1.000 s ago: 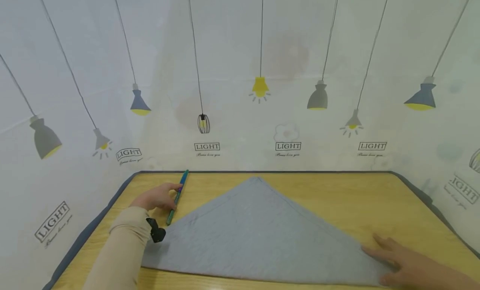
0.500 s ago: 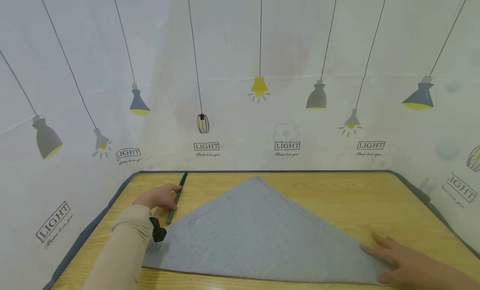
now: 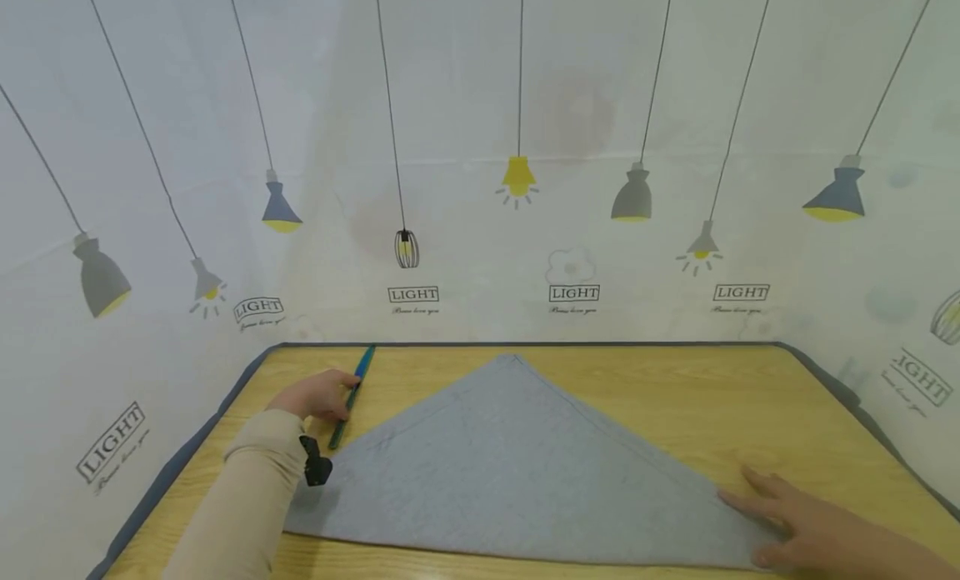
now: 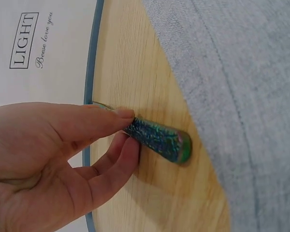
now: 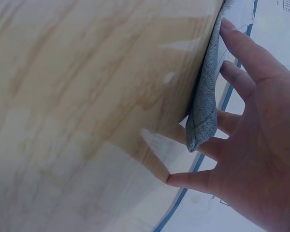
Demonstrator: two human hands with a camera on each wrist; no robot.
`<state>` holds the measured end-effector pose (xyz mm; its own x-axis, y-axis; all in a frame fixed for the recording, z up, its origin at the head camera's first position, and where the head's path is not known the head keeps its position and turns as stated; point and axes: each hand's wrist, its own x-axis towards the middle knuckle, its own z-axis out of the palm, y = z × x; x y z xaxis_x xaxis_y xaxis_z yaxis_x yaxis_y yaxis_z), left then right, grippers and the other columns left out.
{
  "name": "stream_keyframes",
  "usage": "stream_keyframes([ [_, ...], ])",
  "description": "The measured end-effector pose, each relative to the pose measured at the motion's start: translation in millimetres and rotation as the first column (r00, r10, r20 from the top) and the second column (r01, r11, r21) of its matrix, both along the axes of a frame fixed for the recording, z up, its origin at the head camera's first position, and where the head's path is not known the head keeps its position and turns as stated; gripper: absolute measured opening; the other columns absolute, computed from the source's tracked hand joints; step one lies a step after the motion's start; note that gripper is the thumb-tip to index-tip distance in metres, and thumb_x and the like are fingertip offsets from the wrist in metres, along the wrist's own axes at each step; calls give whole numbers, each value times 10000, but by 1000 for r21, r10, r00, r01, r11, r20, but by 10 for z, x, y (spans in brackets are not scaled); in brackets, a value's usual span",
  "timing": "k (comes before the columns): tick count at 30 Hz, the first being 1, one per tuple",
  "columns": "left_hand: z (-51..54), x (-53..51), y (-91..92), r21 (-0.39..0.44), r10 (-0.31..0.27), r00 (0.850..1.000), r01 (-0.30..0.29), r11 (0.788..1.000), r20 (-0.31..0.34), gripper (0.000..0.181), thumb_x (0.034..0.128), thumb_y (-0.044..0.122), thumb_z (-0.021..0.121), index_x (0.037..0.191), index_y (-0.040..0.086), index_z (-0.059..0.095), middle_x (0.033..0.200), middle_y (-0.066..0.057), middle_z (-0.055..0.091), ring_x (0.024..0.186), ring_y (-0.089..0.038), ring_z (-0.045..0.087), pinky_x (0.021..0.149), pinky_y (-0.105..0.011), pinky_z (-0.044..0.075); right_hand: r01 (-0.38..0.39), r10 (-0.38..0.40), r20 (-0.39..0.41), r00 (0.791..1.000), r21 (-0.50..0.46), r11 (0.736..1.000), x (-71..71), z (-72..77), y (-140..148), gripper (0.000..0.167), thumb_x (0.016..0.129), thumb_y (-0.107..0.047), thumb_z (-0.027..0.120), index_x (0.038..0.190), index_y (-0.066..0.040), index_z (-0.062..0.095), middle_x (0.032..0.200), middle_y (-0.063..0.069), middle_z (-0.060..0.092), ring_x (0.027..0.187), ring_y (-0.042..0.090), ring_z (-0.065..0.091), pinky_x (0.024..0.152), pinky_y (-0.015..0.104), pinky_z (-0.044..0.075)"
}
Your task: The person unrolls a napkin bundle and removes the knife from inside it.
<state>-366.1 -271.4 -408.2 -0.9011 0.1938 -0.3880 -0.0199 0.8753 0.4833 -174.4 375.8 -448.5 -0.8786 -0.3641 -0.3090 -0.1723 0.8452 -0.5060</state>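
My left hand (image 3: 311, 397) pinches a slim, shiny blue-green knife (image 4: 157, 140) between thumb and fingers, by its textured handle. Its thicker handle end points towards me and its narrow tip towards the table's far edge. Beside it lies a grey-blue cloth napkin (image 3: 510, 472), folded to a triangle with its peak away from me. At the napkin's right corner, my right hand (image 3: 806, 517) rests with fingers spread and fairly straight, touching the cloth. In the right wrist view the napkin's edge (image 5: 204, 113) stands beside the right hand's fingers.
The wooden table (image 3: 660, 388) has a dark blue edging (image 3: 585, 343). A white hanging (image 3: 465, 188) printed with lamps and "LIGHT" surrounds it on three sides. A small black device (image 3: 316, 463) sits at my left wrist.
The knife's handle end has shifted slightly to the left in my left hand's hold. The napkin and my right hand look nearly unmoved.
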Motion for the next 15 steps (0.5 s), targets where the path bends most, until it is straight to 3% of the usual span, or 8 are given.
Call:
stream_keyframes([
  [7, -18, 12, -75, 76, 31, 999, -32, 997, 4, 730, 811, -105, 669, 1471, -36, 365, 1375, -274, 433, 632, -160, 543, 602, -276, 491, -51, 54, -76, 996, 45, 998, -13, 55, -42, 728, 822, -472, 706, 1448, -167, 493, 1498, 376, 193, 1285, 671, 126, 926, 777, 217],
  [10, 9, 53, -113, 145, 35, 999, -38, 989, 24, 745, 821, -101, 674, 1483, -33, 339, 1452, -320, 337, 866, -244, 609, 703, -329, 540, -98, 104, -102, 989, 62, 993, -69, 70, -62, 691, 826, -447, 713, 1414, -132, 531, 1456, 414, 235, 1253, 676, 218, 924, 756, 263],
  [13, 63, 96, -154, 214, -1, 1000, -5, 977, 28, 752, 844, -60, 678, 1493, -46, 298, 1466, -338, 299, 1131, -388, 548, 823, -435, 538, -190, 207, -174, 963, 106, 976, -153, 99, -59, 622, 855, -397, 706, 1360, -61, 569, 1374, 444, 336, 1178, 643, 377, 884, 708, 360],
  [15, 118, 123, -168, 247, -39, 999, 36, 968, 8, 755, 870, -6, 679, 1499, -56, 263, 1461, -354, 293, 1214, -462, 480, 877, -515, 505, -249, 296, -269, 916, 195, 949, -226, 132, -65, 556, 892, -386, 677, 1317, -36, 597, 1329, 381, 451, 1133, 572, 478, 854, 654, 425],
])
